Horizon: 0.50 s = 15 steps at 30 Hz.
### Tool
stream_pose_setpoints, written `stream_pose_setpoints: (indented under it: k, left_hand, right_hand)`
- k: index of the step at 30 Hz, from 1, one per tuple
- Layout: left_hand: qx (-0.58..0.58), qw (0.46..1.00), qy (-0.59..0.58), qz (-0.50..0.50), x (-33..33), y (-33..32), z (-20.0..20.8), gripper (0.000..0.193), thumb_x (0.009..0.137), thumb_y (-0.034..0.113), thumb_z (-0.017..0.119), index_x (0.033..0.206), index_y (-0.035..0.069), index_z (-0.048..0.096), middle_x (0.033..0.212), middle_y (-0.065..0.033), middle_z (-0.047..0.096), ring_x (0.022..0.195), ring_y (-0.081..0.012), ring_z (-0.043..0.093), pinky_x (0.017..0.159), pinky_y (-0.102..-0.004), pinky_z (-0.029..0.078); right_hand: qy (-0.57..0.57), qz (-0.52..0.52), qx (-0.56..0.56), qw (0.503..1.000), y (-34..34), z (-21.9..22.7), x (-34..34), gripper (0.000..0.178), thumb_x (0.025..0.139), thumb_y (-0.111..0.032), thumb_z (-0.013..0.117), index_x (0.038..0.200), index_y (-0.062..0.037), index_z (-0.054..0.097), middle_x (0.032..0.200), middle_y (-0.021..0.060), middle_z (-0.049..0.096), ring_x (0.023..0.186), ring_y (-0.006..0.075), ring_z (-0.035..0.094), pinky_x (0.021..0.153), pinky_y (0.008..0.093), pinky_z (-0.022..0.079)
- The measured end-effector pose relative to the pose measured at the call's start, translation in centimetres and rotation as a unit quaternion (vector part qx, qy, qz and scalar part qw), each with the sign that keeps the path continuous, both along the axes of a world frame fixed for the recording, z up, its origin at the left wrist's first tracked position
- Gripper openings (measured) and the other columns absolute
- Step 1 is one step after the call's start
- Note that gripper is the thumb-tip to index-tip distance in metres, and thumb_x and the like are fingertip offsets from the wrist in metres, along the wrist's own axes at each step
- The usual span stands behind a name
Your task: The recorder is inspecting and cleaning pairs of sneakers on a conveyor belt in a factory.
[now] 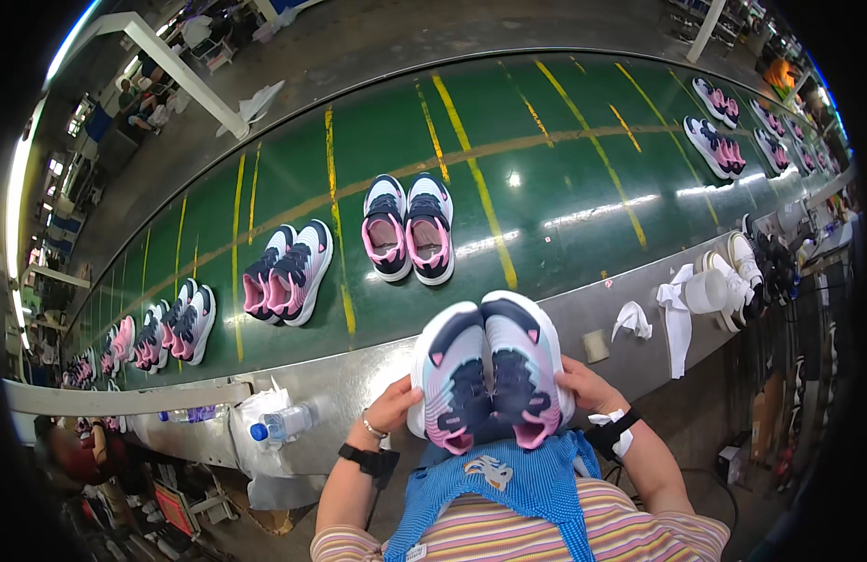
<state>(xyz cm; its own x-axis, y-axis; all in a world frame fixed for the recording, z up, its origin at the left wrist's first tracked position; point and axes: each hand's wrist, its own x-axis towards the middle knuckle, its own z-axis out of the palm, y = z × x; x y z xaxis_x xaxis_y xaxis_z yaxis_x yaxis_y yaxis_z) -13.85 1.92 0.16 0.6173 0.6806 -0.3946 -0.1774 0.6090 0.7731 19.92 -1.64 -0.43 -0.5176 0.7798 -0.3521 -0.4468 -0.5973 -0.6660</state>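
A pair of pink, white and navy sneakers is held up over the near edge of the green conveyor belt, toes pointing away from me. My left hand [393, 405] grips the outer side of the left sneaker [454, 375]. On the other side, my right hand [587, 385] grips the right sneaker [524, 370]. The two shoes touch along their inner sides, and the fingers are partly hidden beneath them. Beyond them, a matching pair of sneakers [406, 231] stands on the belt [565, 178].
More sneaker pairs [288, 272] stand along the belt to left and right. On the metal ledge [359, 375] lie a water bottle [282, 424], a crumpled white cloth [632, 320], a small beige block [595, 347], a white roll [705, 292] and white shoes [728, 286]. A white post [185, 75] rises at far left.
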Motion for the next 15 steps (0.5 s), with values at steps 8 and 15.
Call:
stream_pose_setpoints:
  k: [8, 15]
  left_hand:
    - [-0.141, 0.957, 0.167, 0.19, 3.2, -2.2, -6.5, 0.043, 0.088, 0.034, 0.046, 0.12, 0.006, 0.043, 0.098, -0.0044, 0.056, 0.075, -0.01, 0.052, 0.067, -0.0234, 0.043]
    - [0.11, 0.92, 0.354, 0.126, 5.5, -2.7, -2.6, 0.052, 0.074, 0.002, 0.055, 0.121, -0.003, 0.036, 0.101, -0.0109, 0.055, 0.087, -0.0192, 0.056, 0.077, -0.0296, 0.046]
  right_hand:
    - [-0.303, -0.144, 0.027, 0.942, -3.1, -6.1, -1.6, 0.033, 0.086, -0.021, 0.052, 0.113, -0.0027, 0.049, 0.104, 0.0087, 0.055, 0.089, 0.0146, 0.055, 0.077, 0.0265, 0.045]
    - [-0.533, -0.087, 0.151, 0.828, -2.0, -1.5, -4.0, 0.055, 0.072, -0.015, 0.065, 0.119, -0.0009, 0.042, 0.107, 0.0214, 0.051, 0.098, 0.0304, 0.053, 0.082, 0.0351, 0.043]
